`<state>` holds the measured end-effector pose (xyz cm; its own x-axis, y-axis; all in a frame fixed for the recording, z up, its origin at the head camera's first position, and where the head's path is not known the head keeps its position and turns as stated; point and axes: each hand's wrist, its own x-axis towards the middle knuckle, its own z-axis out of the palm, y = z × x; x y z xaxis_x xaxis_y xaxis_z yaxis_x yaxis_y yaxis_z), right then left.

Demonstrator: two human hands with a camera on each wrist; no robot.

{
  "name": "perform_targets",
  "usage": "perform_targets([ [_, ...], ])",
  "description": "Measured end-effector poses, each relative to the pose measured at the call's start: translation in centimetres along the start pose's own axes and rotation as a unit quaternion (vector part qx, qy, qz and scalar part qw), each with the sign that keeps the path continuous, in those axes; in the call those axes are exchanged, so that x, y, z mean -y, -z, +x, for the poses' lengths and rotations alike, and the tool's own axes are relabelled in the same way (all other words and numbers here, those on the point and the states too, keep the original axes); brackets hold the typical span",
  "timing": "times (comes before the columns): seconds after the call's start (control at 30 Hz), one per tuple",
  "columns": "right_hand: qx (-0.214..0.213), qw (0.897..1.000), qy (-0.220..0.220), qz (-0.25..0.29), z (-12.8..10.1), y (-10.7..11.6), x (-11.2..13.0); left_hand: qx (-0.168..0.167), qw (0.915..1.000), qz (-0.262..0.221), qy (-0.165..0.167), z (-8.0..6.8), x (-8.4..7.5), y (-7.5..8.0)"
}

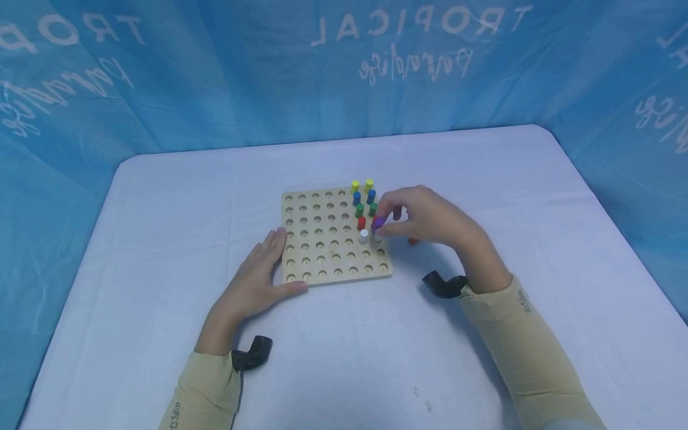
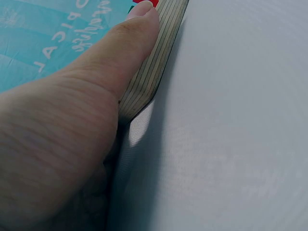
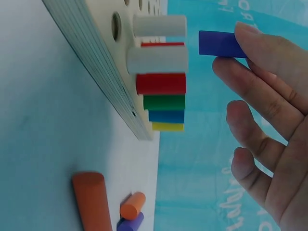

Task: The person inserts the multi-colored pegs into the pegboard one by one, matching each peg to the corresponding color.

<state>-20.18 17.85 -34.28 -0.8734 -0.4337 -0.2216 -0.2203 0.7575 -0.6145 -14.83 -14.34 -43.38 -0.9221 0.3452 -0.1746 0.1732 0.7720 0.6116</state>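
On the bench (image 1: 161, 239), your left hand (image 1: 257, 280) lies flat with fingers straight, pressing against the left edge and near corner of the wooden pegboard (image 1: 322, 251). Across the board's right columns stand upright pegs in pairs: yellow (image 1: 355, 186), blue (image 1: 357, 197), green (image 1: 359, 210), red (image 1: 361, 223), white (image 1: 364, 236). Over that white row, your right hand (image 1: 424, 215) pinches a purple peg (image 1: 378, 223) at its fingertips, other fingers loosely curled; its long axis points down at the board, just above the holes. Loose orange pegs (image 3: 91, 202) lie on the bench beside the board's right edge.
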Motion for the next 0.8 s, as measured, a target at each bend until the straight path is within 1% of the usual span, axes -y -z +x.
perform_targets([
  [0.13,0.008,0.999,0.039,-0.031,0.2,-0.5,0.2,0.000,1.0000,0.003,0.000,0.1,0.0,0.0],
  [0.23,0.016,0.998,0.058,-0.036,0.3,-0.8,0.4,0.000,1.0000,0.002,-0.001,0.1,0.1,0.0],
  [0.4,0.029,0.998,0.049,-0.028,0.4,-1.3,0.7,0.001,1.0000,0.002,-0.001,0.1,0.1,0.0],
  [0.57,0.036,0.997,0.046,-0.054,0.6,-1.8,0.9,0.000,1.0000,0.002,0.000,0.1,0.1,0.0],
  [0.8,0.036,0.995,0.053,-0.080,0.9,-2.2,0.8,-0.001,1.0000,0.002,0.002,0.1,0.0,0.0],
])
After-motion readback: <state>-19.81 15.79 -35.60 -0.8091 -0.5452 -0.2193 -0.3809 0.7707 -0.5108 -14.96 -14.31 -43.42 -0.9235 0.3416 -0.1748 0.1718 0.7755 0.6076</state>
